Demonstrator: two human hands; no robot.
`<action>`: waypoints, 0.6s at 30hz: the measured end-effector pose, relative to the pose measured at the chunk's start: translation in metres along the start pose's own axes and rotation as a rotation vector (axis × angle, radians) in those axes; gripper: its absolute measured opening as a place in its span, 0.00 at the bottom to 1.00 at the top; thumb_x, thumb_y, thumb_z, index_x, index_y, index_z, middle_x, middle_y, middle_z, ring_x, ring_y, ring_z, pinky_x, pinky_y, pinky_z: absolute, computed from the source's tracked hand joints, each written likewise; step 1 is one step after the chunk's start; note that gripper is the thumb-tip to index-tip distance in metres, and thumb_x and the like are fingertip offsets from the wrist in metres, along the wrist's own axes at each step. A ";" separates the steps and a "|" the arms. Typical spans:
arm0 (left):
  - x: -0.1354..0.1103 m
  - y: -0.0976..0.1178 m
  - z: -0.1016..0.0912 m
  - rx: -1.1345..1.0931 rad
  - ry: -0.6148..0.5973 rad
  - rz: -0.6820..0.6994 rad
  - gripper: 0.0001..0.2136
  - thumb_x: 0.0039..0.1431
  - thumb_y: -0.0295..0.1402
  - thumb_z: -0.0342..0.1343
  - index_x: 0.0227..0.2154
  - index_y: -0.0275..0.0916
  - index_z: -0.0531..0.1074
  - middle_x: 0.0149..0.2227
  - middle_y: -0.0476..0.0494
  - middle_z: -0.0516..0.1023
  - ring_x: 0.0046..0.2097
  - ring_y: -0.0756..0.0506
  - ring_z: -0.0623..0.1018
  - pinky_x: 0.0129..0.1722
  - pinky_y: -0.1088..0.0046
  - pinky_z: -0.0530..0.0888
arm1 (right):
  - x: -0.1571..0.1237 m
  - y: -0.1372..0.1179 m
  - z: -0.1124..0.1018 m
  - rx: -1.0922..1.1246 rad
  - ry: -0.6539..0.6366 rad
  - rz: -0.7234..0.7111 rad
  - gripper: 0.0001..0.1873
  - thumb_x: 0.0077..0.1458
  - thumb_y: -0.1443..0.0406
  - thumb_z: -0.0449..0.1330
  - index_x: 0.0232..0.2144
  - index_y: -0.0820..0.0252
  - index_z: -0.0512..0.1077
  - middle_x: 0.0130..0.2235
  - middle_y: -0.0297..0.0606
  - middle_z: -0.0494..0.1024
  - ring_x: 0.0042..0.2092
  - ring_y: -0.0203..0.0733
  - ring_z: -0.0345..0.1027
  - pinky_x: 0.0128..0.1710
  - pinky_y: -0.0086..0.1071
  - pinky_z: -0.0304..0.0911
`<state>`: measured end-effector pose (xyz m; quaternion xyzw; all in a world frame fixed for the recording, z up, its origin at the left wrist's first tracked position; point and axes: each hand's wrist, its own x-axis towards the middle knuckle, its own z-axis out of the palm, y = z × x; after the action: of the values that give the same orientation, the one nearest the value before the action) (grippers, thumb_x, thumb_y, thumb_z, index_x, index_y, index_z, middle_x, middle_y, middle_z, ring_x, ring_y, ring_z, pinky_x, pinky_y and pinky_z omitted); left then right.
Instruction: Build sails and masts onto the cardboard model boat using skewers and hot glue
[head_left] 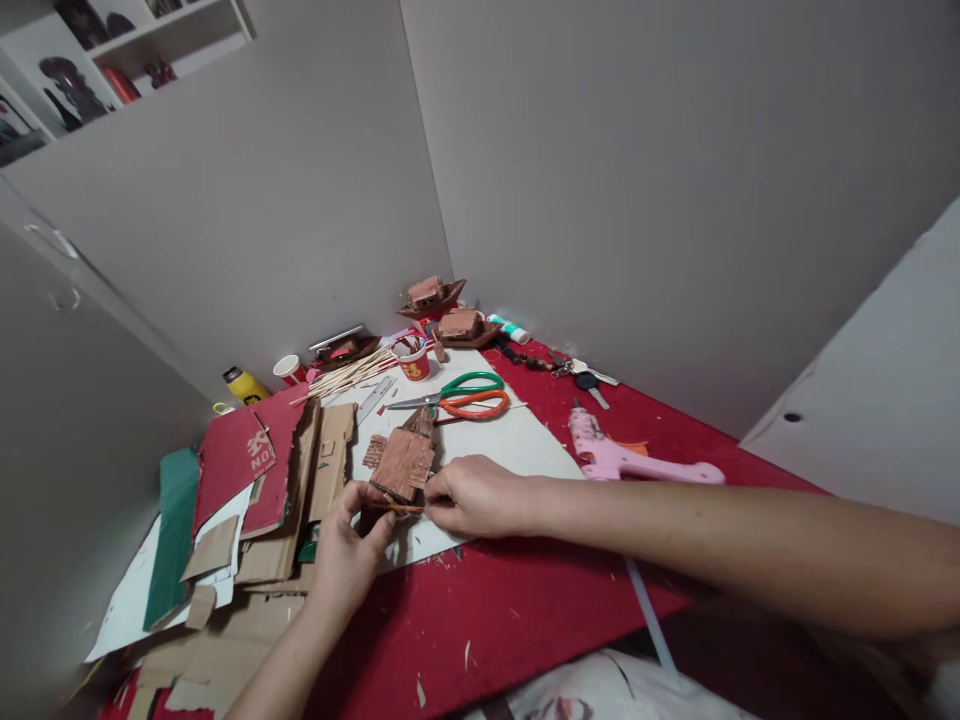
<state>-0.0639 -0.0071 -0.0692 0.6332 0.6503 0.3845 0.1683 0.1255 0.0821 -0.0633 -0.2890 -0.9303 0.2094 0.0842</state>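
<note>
A small brown model boat (403, 462) with a ridged, roof-like top lies on the white sheet (531, 440). My left hand (352, 540) is closed on its near end, thumb and fingers on either side. At the boat's near right edge, my right hand (474, 497) is pinched; whatever is between its fingertips is hidden. A thin orange-brown strip (407, 509) runs along the near end between the two hands. Just beyond the boat lie scissors (474, 397) with one green and one orange handle.
Cardboard pieces (330, 470) and a red box panel (247, 455) are piled at left. Thin sticks (352, 372), a paper cup (411, 360) and finished-looking model boats (459, 325) stand behind. A pink glue gun (637, 460) and keys (585, 370) lie at right on the red tablecloth (480, 640).
</note>
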 end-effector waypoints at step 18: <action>0.000 -0.010 0.008 -0.082 0.012 0.014 0.06 0.56 0.30 0.56 0.31 0.42 0.62 0.31 0.50 0.71 0.36 0.47 0.73 0.38 0.71 0.69 | 0.001 0.002 0.003 -0.017 0.015 -0.006 0.12 0.53 0.64 0.55 0.30 0.58 0.78 0.30 0.39 0.81 0.29 0.40 0.70 0.26 0.29 0.50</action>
<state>-0.0649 -0.0034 -0.0817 0.6281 0.6305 0.4157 0.1876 0.1246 0.0833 -0.0669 -0.2883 -0.9324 0.1990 0.0892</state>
